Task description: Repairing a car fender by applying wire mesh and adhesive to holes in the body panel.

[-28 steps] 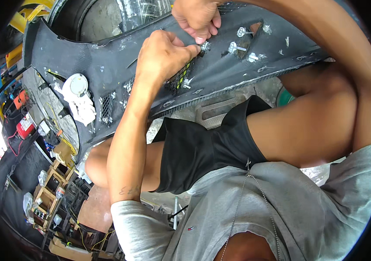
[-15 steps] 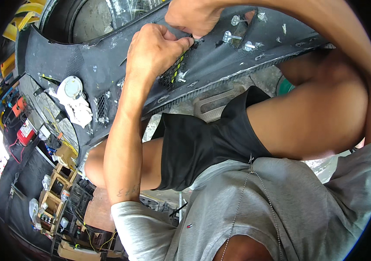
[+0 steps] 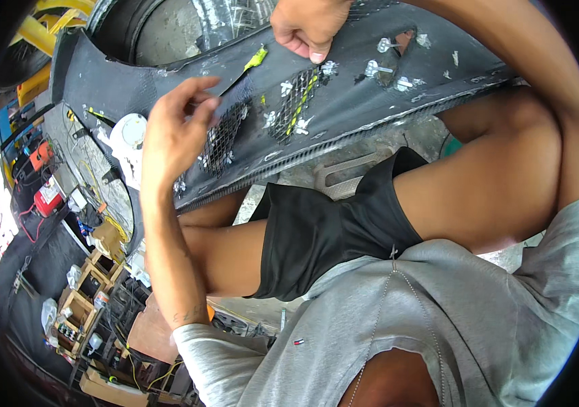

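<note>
Nearest are the person's grey shirt [image 3: 371,305] and black shorts [image 3: 333,234], and past the knees lies the long dark panel [image 3: 350,112], stretched across the upper part of the view. Its surface is a dull, scuffed charcoal, curved, flecked with pale smears, and edged along the near side by a ribbed strip. Two black mesh patches sit in it: the left one [image 3: 227,136] is plain, while the right one [image 3: 289,105] carries a bright yellow streak and has whitish blobs at its corners. Farther right, small metal pieces [image 3: 375,69] stand in similar pale lumps beside a reddish-brown patch [image 3: 405,42]. The left hand [image 3: 179,129] is partly open above the panel, its fingers bent and apart from the thumb, close to a thin dark tool [image 3: 254,60] with a yellow-green end. The right hand [image 3: 311,30] has its fingers curled and its thumb at the right mesh's top corner; whether it grips anything, I cannot tell. Beyond the panel's far edge stands a large round dark rim [image 3: 114,34]
</note>
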Demonstrator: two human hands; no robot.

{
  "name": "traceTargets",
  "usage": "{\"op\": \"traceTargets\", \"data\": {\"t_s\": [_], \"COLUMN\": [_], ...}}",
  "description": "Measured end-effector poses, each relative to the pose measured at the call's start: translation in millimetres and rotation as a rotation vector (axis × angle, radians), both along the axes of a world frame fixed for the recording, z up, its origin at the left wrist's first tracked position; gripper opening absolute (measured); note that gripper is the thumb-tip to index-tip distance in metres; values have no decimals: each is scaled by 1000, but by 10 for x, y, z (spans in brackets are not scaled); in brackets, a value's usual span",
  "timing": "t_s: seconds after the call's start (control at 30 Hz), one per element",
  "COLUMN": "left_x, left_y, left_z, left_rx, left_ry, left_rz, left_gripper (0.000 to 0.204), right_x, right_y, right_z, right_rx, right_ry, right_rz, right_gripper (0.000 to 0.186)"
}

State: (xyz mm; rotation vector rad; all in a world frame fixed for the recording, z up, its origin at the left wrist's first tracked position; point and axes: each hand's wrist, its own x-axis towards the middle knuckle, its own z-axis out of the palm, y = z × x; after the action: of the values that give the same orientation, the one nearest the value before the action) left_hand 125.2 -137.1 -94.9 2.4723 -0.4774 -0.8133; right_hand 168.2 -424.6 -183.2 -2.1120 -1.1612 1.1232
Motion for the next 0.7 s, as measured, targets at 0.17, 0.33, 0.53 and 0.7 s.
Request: {"op": "traceTargets", "data": {"t_s": [0.17,0.33,0.53,0.7], "left_x": [-276,-624,-814,-1001], "left_y": [158,586,885,1145], "left_z": [692,764,990,1118], "left_rx": [282,162,158,152], "left_ry": [-3,-131,-290,-207], "left_rz": [107,83,-22,261], "left_gripper": [28,25,33,40], "right_x": [-65,-293,-438,-351], "right_y": [19,124,125,217], "right_z": [269,170,164,521], "right_rx": [70,277,207,157], "right_ry": [15,-279,-375,-225], "right_rz": [-34,66,152,-57], "right_gripper": [40,36,47,27]}}
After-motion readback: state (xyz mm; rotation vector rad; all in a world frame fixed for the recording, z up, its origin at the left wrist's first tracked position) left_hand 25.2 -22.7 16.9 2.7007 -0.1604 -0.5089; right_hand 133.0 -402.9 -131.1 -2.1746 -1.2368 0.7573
